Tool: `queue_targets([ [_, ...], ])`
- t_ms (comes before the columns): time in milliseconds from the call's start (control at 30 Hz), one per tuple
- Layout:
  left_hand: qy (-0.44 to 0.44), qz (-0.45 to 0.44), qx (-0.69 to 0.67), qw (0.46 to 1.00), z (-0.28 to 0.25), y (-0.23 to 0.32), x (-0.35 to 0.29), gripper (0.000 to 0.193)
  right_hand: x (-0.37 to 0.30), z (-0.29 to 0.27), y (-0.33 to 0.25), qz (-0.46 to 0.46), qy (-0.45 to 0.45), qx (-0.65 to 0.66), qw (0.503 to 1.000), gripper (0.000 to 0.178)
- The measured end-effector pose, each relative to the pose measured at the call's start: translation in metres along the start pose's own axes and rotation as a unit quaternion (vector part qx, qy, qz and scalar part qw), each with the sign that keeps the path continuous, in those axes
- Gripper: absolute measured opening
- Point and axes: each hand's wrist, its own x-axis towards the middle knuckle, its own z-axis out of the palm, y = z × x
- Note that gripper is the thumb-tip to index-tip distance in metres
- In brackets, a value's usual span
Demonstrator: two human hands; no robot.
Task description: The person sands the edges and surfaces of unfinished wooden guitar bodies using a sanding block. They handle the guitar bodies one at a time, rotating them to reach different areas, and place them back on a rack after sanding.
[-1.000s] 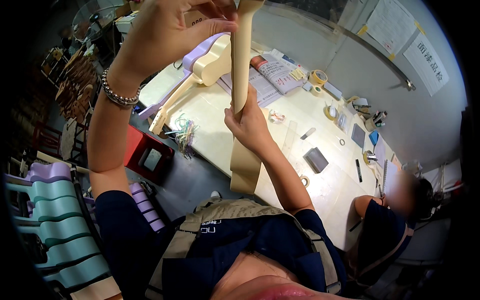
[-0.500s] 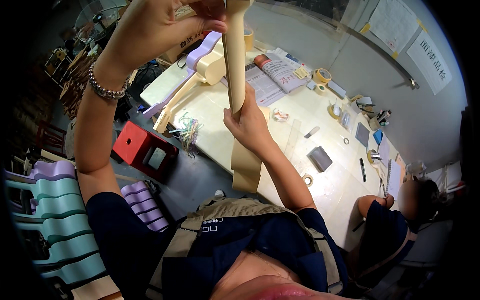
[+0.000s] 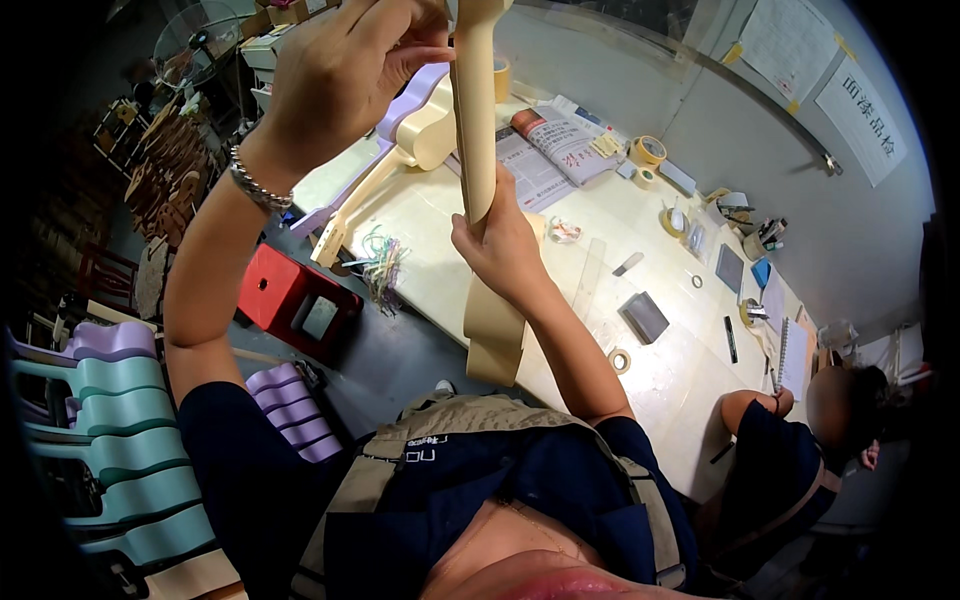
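Note:
A cream ukulele [image 3: 477, 120] is held upright, its neck rising to the upper edge of the view and its curved body [image 3: 495, 335] hanging at the table's near edge. My right hand [image 3: 505, 245] is wrapped round the lower part of the neck. Beside the upper neck, my left hand [image 3: 345, 85] has thumb and fingers brought together at the neck's left side. Whatever is between those fingertips is too small or hidden to make out. A beaded bracelet circles the left wrist.
Cream [image 3: 425, 135] and purple instruments lie on the white table [image 3: 570, 330]. A newspaper [image 3: 540, 165], tape rolls [image 3: 647, 152] and a grey block [image 3: 643, 317] lie beyond. A red stool [image 3: 290, 300] and teal instrument bodies [image 3: 130, 430] stand left. Another person [image 3: 770, 450] sits right.
My left wrist and forearm have swung right, and the left hand has turned and drawn closer to the neck. My right hand keeps its grip, the ukulele shifting only slightly right.

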Motion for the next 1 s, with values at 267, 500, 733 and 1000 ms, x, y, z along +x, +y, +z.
queue_targets([
  [267, 0.179, 0.071, 0.080, 0.978, 0.026, -0.001, -0.008, 0.014, 0.000, -0.003, -0.002, -0.002, 0.004, -0.014, 1.000, 0.067],
  [500, 0.195, 0.073, 0.171, 0.963, 0.030, 0.004, -0.013, 0.010, 0.000, -0.009, 0.004, -0.028, -0.041, 0.034, 0.998, 0.066],
  [733, 0.176, 0.016, 0.131, 0.976, 0.022, 0.024, -0.047, 0.011, 0.014, -0.011, 0.022, -0.088, -0.028, 0.057, 0.994, 0.080],
  [1000, 0.136, -0.070, 0.107, 0.982, -0.010, 0.074, -0.092, 0.009, 0.033, -0.012, 0.045, -0.133, -0.014, 0.061, 0.989, 0.085],
])
